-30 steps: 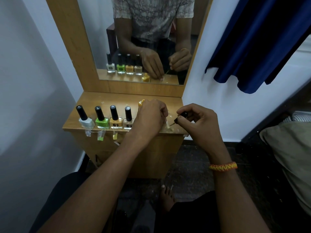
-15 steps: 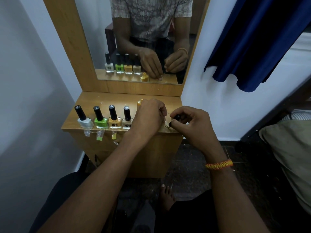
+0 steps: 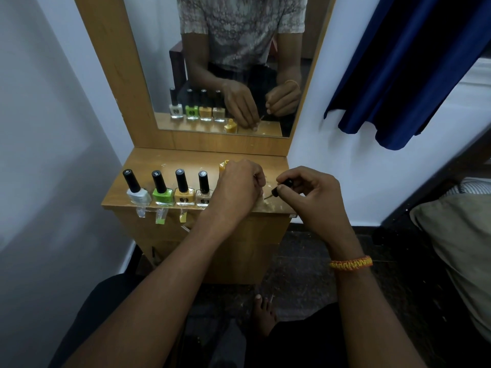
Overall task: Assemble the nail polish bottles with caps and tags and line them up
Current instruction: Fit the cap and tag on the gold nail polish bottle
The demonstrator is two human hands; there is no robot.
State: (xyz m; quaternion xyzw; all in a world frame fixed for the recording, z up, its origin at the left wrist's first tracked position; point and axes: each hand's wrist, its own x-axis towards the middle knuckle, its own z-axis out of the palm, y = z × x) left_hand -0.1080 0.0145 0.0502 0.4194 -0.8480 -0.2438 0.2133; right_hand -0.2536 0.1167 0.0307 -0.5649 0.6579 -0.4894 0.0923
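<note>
Four capped nail polish bottles stand in a row along the shelf's front edge: white (image 3: 138,195), green (image 3: 162,195), orange-yellow (image 3: 184,195) and beige (image 3: 204,197). Clear tags (image 3: 160,216) hang below the first three. An uncapped yellow bottle (image 3: 223,166) stands behind my left hand (image 3: 236,185), whose curled fingers pinch a small tag against the shelf; the tag is mostly hidden. My right hand (image 3: 313,197) pinches a black brush cap (image 3: 283,185), its brush tip pointing at my left fingertips.
The wooden shelf (image 3: 164,158) is narrow, with a mirror (image 3: 212,49) right behind it and white walls on both sides. A blue cloth (image 3: 411,62) hangs at the upper right. A cushion (image 3: 457,235) lies low at the right.
My right hand brought the brush cap up to my left fingertips, then drew it back slightly to the right. My left hand and the row of bottles stayed put.
</note>
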